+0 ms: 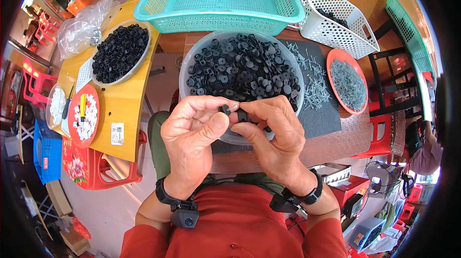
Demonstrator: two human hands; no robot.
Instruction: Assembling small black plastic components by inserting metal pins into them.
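Above the near side of a tub of black plastic parts (235, 73), my two hands meet with their fingertips almost touching. My left hand (189, 135) pinches a small round black plastic part (224, 109) between thumb and fingers. A short silvery ribbed piece (233, 108), a screw or a spring, sticks out of that part toward the right hand. My right hand (276, 135) is closed in a pinch on another small black plastic part (242, 115), partly covered by its thumb and forefinger. Each wrist wears a black strap with a small device.
A turquoise basket (218, 17) stands behind the tub, with a white perforated basket (338, 32) to its right. Loose screws (314, 83) lie on a dark mat beside a red plate of screws (349, 85). On the left yellow table sit a bowl of black parts (120, 54) and a red plate (77, 131).
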